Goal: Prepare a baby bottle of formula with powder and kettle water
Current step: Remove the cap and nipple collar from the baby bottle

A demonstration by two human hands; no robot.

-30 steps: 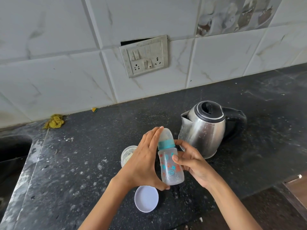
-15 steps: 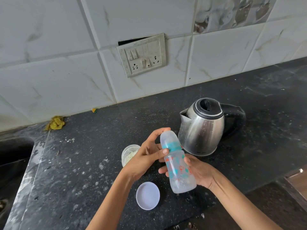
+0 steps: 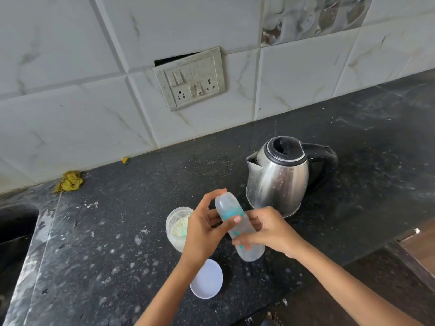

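Both hands grip the baby bottle [image 3: 237,229] above the tabletop [image 3: 117,255]: left hand [image 3: 204,229] pinching its capped top, right hand [image 3: 270,234] wrapping its body (tilted). Powder jar [image 3: 176,228] just left; kettle [image 3: 280,175] behind.

Bottle [image 3: 237,229] held tilted above the counter [image 3: 353,184], cap end up & to the left, base down & to the right. Left hand [image 3: 203,229] on its cap end, right hand [image 3: 266,229] round its body. Kettle [image 3: 279,177] stands on counter behind & right of bottle, handle to the right. Powder jar [image 3: 176,228] on counter left of bottle, partly behind left hand. Lid [image 3: 208,280] lies flat in front of jar, nearer the person. Sink [image 3: 14,231] at far left. Rag [image 3: 69,181] by wall at back left. Switch plate [image 3: 190,78] on wall above.
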